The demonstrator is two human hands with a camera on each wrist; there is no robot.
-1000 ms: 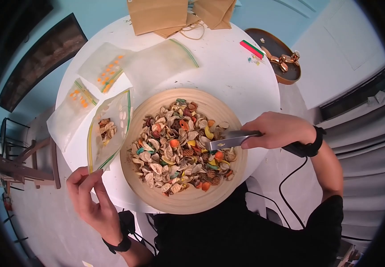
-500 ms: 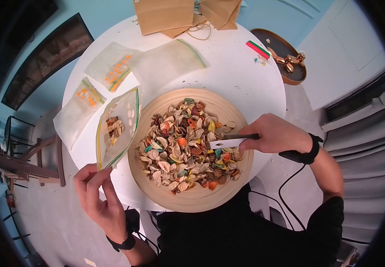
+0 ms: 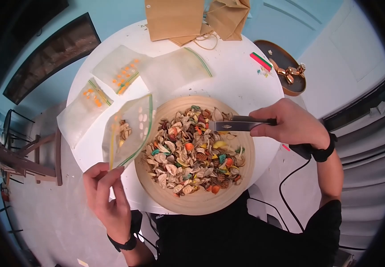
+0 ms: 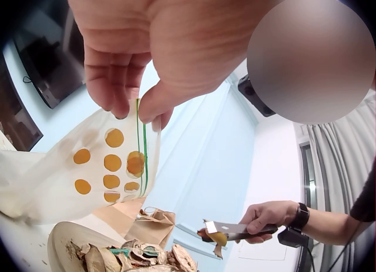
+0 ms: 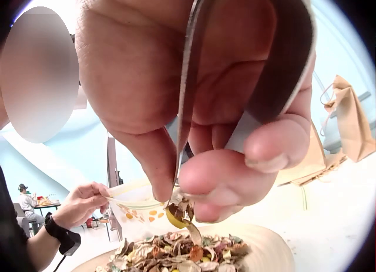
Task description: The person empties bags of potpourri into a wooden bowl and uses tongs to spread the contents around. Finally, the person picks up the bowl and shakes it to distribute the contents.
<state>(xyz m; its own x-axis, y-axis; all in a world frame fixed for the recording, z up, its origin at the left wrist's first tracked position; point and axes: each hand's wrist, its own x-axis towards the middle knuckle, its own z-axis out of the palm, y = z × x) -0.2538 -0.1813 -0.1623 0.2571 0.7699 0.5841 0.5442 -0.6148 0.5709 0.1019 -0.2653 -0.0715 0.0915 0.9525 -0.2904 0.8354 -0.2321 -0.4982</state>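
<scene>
My left hand (image 3: pixel 108 196) pinches the near corner of an open zip bag (image 3: pixel 128 129) with some dried petals inside. In the left wrist view, orange dots show on this bag (image 4: pixel 97 172) by its green seal. My right hand (image 3: pixel 290 124) grips metal tongs (image 3: pixel 237 126) above the right part of a round wooden plate (image 3: pixel 174 205). Dried petals and pieces (image 3: pixel 185 155) are heaped on the plate. The right wrist view shows petals and a yellow piece (image 5: pixel 177 218) held at the tips of the tongs, over the heap.
Three zip bags (image 3: pixel 83 113) (image 3: pixel 116 66) (image 3: pixel 170 69) lie flat on the white table (image 3: pixel 232 66). Brown paper bags (image 3: pixel 174 20) stand at the back. A red and green strip (image 3: pixel 261 61) lies at the back right, near a round tray (image 3: pixel 301 88) with a balloon-dog figure (image 3: pixel 290 73).
My right hand and the tongs have risen off the heap and moved back and to the right, with pieces in the tips. My left hand keeps its hold on the bag; the head view has shifted.
</scene>
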